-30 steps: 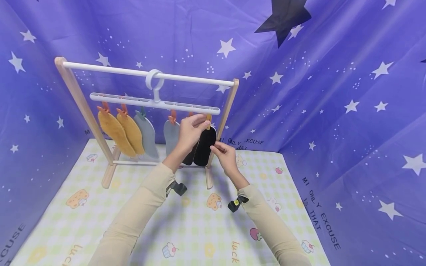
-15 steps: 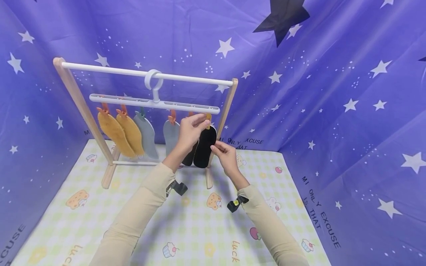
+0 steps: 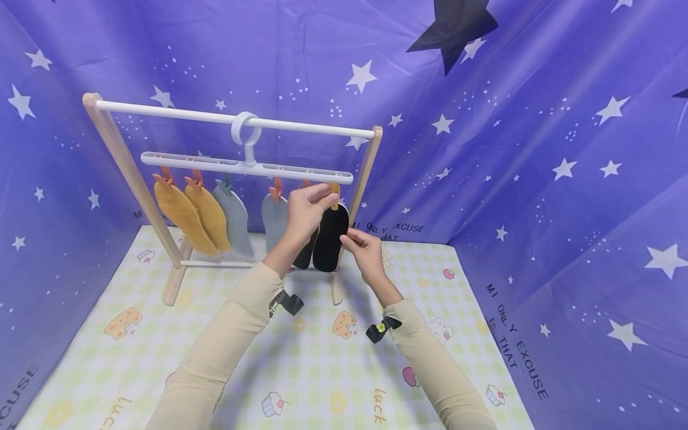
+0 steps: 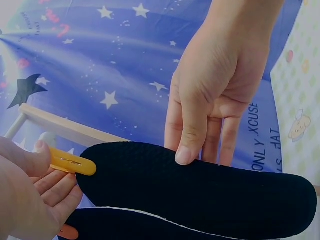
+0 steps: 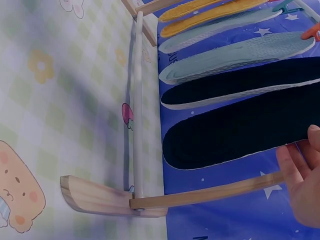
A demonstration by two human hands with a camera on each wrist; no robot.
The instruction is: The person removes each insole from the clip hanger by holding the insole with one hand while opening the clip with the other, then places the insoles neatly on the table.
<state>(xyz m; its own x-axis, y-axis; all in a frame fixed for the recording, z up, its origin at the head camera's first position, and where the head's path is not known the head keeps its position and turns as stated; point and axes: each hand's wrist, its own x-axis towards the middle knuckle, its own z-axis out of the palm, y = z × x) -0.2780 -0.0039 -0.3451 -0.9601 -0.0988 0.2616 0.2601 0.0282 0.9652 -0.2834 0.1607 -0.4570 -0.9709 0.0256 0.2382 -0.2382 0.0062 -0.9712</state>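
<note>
A black insole [image 3: 330, 239] hangs at the right end of a white clip hanger [image 3: 290, 173]. My left hand [image 3: 307, 214] pinches the yellow clip [image 4: 75, 161] at the insole's top, thumb on the near side. Lower down, my right hand [image 3: 366, 251] pinches the insole's right edge between thumb and fingers. Another black insole [image 5: 240, 82] hangs just beside it, partly hidden behind the left hand in the head view. Further left hang two grey-blue insoles [image 3: 231, 218] and two yellow insoles [image 3: 183, 218] on orange and green clips [image 3: 226, 182].
The hanger hooks over the white top bar [image 3: 177, 113] of a rack with wooden legs [image 3: 134, 179]. The rack stands on a checked, cartoon-printed cloth [image 3: 242, 358]. Purple star-printed curtains [image 3: 510, 149] enclose the back and sides.
Almost nothing moves. Both hands keep their holds on the clip and the black insole, while the head view shifts slightly.
</note>
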